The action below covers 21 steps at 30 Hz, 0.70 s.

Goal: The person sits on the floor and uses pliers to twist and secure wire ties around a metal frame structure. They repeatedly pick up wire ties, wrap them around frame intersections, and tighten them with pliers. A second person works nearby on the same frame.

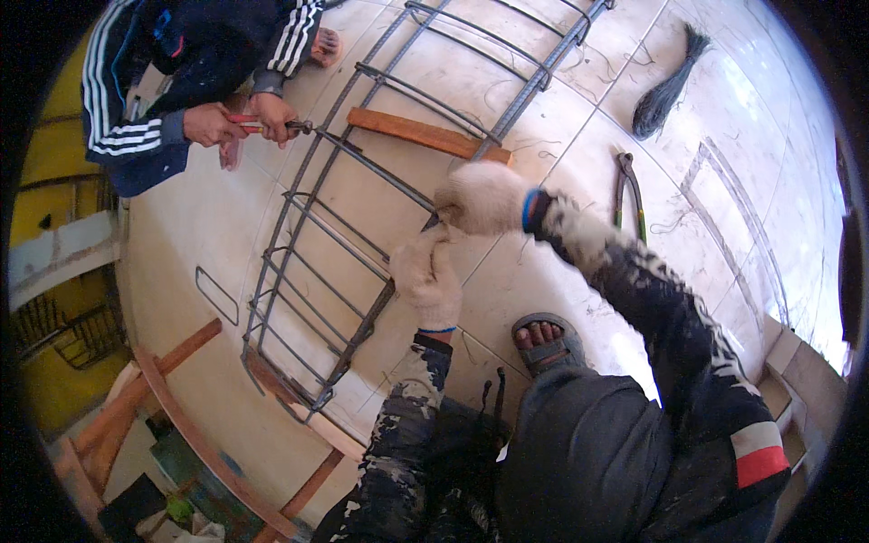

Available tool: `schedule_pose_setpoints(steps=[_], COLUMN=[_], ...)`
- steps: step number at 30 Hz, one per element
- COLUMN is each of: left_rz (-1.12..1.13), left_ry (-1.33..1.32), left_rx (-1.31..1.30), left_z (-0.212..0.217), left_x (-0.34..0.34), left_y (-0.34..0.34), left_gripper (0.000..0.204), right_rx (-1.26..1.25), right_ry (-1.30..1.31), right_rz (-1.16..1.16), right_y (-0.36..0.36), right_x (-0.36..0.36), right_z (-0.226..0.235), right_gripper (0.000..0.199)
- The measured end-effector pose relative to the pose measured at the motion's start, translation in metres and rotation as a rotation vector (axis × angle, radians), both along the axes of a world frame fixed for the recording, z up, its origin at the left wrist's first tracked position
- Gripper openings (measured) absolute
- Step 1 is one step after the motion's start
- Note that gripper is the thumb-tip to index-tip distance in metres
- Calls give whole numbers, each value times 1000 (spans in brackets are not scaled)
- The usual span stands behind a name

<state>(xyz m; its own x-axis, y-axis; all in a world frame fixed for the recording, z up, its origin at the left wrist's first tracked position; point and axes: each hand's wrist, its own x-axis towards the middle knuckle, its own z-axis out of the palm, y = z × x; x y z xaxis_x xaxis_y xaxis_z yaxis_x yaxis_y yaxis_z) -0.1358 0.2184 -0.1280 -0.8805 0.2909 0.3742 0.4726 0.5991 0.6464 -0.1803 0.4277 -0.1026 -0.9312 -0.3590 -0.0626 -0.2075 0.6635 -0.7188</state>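
A long cage of dark steel rebar (310, 195) with rectangular stirrups lies across the tiled floor. Both my hands wear whitish knit gloves and meet at the cage's near long bar. My left hand (425, 279) is closed, its fingertips pinched together beside the bar. Just above and to the right, my right hand (484, 199) is closed too, its fingers curled against the left fingertips at a stirrup joint. Whatever is between the fingers is hidden by the gloves.
A co-worker's hands (272, 118) hold red-handled pliers (244, 119) on the cage's far side. A wooden strip (425, 136) crosses the cage. Green-handled nippers (626, 195) and a tie-wire bundle (665, 95) lie to the right. A loose stirrup (217, 296) and wooden frame (195, 434) are left.
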Motion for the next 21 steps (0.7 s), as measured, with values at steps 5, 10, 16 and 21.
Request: schedule_pose_setpoints(steps=[5, 10, 16, 21], left_rz=[-407, -627, -884, -884], left_ry=[273, 338, 624, 496], left_rx=[-342, -897, -915, -1112], left_z=[30, 44, 67, 68], left_x=[-21, -54, -83, -95], left_y=[12, -12, 33, 29], left_gripper=[15, 24, 12, 11], right_rx=[178, -14, -311, 20], right_ry=[-41, -68, 152, 65], right_rz=[256, -374, -1134, -1262], right_y=[-3, 23, 50, 71], right_x=[-52, -1, 118, 186], right_z=[10, 60, -14, -11], right_gripper=[35, 42, 28, 29])
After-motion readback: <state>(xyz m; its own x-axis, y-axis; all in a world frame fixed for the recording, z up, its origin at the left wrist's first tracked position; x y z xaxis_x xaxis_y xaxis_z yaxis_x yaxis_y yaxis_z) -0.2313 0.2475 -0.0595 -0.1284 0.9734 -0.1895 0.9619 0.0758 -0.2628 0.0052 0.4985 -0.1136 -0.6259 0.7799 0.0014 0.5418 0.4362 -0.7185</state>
